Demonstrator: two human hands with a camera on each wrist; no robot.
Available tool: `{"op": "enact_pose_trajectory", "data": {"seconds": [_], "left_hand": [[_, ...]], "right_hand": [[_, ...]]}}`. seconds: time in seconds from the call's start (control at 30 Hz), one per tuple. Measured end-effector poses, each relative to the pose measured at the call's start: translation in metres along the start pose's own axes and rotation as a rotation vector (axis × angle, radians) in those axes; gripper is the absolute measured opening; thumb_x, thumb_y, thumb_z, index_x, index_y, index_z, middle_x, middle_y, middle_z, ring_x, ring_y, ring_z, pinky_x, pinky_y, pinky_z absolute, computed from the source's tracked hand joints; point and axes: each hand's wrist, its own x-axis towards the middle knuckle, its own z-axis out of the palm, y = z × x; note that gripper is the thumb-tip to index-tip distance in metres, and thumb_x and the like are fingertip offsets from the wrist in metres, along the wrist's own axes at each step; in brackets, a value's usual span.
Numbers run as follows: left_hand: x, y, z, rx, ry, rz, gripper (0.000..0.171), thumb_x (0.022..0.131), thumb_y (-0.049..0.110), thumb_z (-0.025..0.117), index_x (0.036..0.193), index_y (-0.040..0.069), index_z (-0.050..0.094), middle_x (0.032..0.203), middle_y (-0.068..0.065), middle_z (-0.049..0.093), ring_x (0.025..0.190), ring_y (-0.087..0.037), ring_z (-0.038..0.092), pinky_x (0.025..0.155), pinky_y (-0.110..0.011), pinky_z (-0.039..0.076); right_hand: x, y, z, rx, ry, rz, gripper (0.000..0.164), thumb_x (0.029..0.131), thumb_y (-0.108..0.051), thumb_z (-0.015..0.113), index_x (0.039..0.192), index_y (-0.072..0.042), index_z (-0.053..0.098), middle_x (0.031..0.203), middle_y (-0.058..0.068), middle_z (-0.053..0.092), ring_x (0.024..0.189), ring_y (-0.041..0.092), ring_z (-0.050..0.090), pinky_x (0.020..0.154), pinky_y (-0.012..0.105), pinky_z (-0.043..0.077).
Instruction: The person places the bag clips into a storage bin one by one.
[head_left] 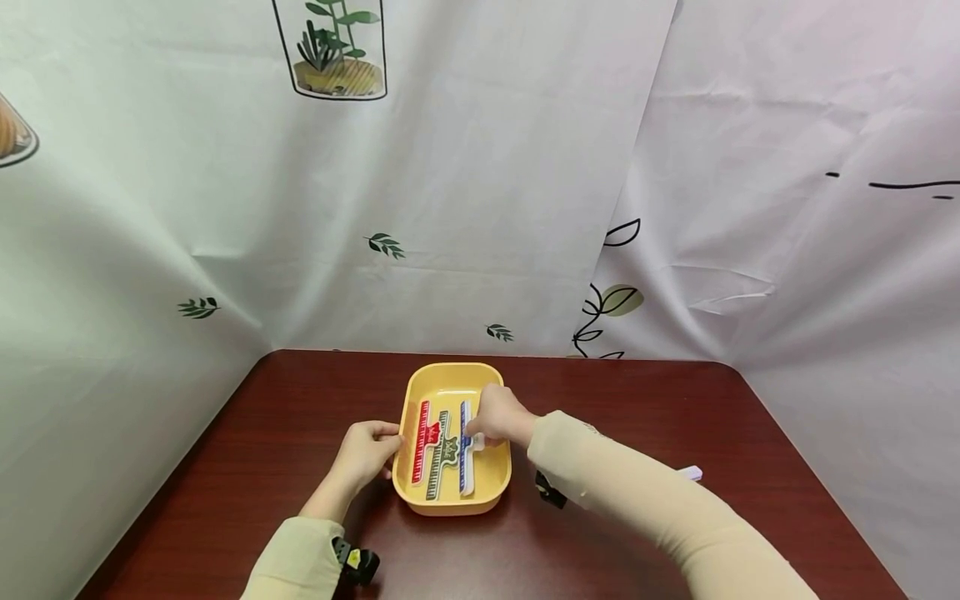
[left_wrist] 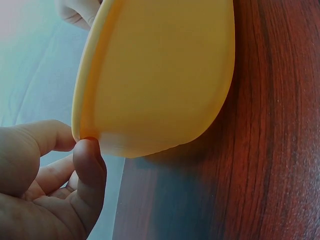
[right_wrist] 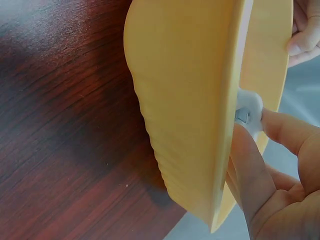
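Observation:
A yellow plastic basin (head_left: pixel 452 508) sits on the table with three long bag clips in it: a red-and-white clip (head_left: pixel 421 446), a green-and-white clip (head_left: pixel 437 462) and a blue-and-white clip (head_left: pixel 466 479). My left hand (head_left: pixel 362 454) pinches the basin's left rim between thumb and finger, seen closely in the left wrist view. Reaching over the right rim, my right hand (head_left: pixel 501 415) pinches the white handle (right_wrist: pixel 252 107) of the blue-and-white clip. A bit of metal spring shows there in the right wrist view. The basin's wall hides the rest of that clip from this side.
A dark red wooden table (head_left: pixel 600 542) lies under everything. Partly hidden behind the right sleeve, a white object (head_left: pixel 691 472) lies on the right side. A pale printed curtain (head_left: pixel 480 208) hangs along the table's back and sides.

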Motion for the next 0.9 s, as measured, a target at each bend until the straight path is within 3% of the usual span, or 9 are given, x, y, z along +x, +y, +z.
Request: {"op": "enact_pose_trajectory", "data": {"seconds": [0.3, 0.6, 0.9], "left_hand": [[0.0, 0.0, -0.001, 0.0, -0.002, 0.001, 0.03, 0.086, 0.005, 0.059, 0.112, -0.011, 0.061, 0.079, -0.012, 0.066, 0.053, -0.013, 0.056, 0.045, -0.027, 0.051], [0.0, 0.001, 0.0, 0.006, -0.005, 0.001, 0.03, 0.086, 0.005, 0.058, 0.111, -0.01, 0.061, 0.079, -0.013, 0.066, 0.052, -0.013, 0.055, 0.044, -0.027, 0.05], [0.0, 0.001, 0.0, -0.004, -0.011, 0.013, 0.03, 0.085, 0.003, 0.057, 0.111, -0.012, 0.062, 0.08, -0.017, 0.067, 0.051, -0.013, 0.055, 0.043, -0.027, 0.05]], "right_hand": [[0.0, -0.003, 0.009, -0.045, -0.003, -0.026, 0.019, 0.076, -0.008, 0.076, 0.074, -0.002, 0.059, 0.058, 0.005, 0.056, 0.044, 0.013, 0.051, 0.043, 0.024, 0.05], [-0.002, -0.004, 0.017, -0.046, -0.017, -0.009, 0.017, 0.079, -0.005, 0.073, 0.078, 0.0, 0.057, 0.063, 0.007, 0.056, 0.051, 0.018, 0.06, 0.052, 0.031, 0.057], [-0.005, -0.005, 0.02, -0.091, -0.043, -0.013, 0.016, 0.081, -0.005, 0.07, 0.074, -0.002, 0.056, 0.059, 0.006, 0.056, 0.05, 0.017, 0.063, 0.048, 0.028, 0.055]]}}
